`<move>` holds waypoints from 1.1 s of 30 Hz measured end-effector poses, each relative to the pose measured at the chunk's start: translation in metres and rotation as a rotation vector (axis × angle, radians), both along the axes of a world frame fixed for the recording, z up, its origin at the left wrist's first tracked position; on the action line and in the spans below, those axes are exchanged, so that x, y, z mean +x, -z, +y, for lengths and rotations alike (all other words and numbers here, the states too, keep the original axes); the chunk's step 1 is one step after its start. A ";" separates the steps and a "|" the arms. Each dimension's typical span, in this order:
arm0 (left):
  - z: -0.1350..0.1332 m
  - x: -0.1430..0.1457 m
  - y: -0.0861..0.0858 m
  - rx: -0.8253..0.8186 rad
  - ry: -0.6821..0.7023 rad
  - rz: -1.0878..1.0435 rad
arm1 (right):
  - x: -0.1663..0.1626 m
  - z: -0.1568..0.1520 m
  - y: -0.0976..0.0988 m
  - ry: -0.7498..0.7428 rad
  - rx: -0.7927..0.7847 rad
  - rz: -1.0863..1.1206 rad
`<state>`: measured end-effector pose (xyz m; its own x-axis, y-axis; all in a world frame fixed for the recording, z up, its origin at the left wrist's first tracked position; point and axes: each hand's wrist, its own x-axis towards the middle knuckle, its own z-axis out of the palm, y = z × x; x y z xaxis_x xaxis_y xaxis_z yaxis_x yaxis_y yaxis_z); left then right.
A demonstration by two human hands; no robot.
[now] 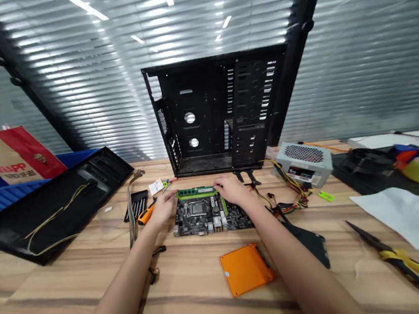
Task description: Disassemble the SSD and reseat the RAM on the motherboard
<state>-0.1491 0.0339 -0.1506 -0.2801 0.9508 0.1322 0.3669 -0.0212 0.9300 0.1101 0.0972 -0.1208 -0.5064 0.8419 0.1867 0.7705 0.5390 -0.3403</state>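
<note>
Two hands meet the far edge of the circuit board (197,224), one at each end of a memory stick (196,191): the left hand (165,206) appears to pinch its left end between thumb and fingers, and the right hand (232,190) its right end, though the exact place of each fingertip is too small to make out. The stick lies between the hands, so neither is nearer; its long axis runs left to right across the person's view, in line with the bright green slot (199,196) just on its near side. Whether its lower edge sits in a slot or hovers above one, I cannot tell. It looks like a thin, straight green strip, with dark chips in a row toward the left and a pale label toward the right. Nearer the person, the board carries a square metal chip (198,209); its ports face the person. Just beyond the left hand's outer side lies an orange screwdriver (147,214); on the near side of the board, apart from it, is a flat orange box (246,269). Behind the stick stands a black computer case (210,164), and a grey power supply (305,161) rests to the right.
</note>
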 end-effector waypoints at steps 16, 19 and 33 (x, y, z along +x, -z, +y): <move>-0.003 -0.001 -0.002 0.080 0.027 0.292 | 0.002 0.001 -0.001 -0.017 0.015 0.020; -0.005 0.001 -0.007 0.133 0.043 0.417 | 0.003 0.000 -0.005 -0.021 0.025 0.033; -0.007 -0.003 -0.001 0.220 0.043 0.888 | 0.000 -0.005 -0.014 -0.049 0.019 0.038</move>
<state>-0.1520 0.0265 -0.1499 0.0463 0.8860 0.4614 0.9401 -0.1949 0.2798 0.1104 0.0923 -0.1065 -0.5387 0.8125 0.2228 0.7299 0.5822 -0.3582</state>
